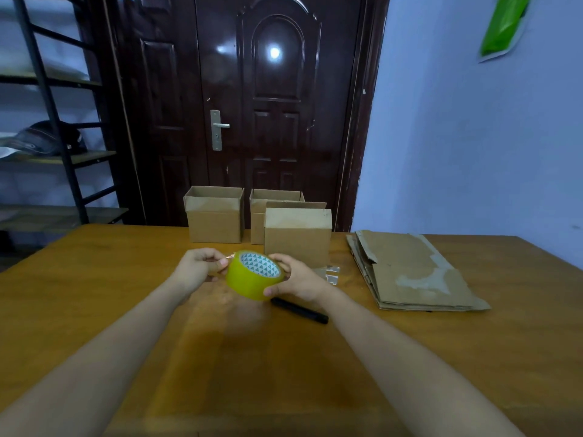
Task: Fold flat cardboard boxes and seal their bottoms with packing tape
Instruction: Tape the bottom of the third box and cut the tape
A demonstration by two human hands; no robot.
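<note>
A yellow roll of packing tape point(252, 277) is held above the middle of the wooden table point(94, 279). My right hand point(298, 275) grips the roll from its right side, thumb under it. My left hand point(198, 268) pinches the loose clear end of the tape at the roll's left edge. Three folded cardboard boxes stand at the far edge: one on the left point(214, 216), one behind point(262, 203), and a closed one in front point(298, 236). A stack of flat cardboard boxes point(410, 269) lies to the right.
A black marker-like tool point(299, 310) lies on the table just below my right hand. Small scraps point(331, 274) sit beside the closed box. A dark door stands behind the table, a metal shelf rack point(63, 152) at the left, a blue wall at the right.
</note>
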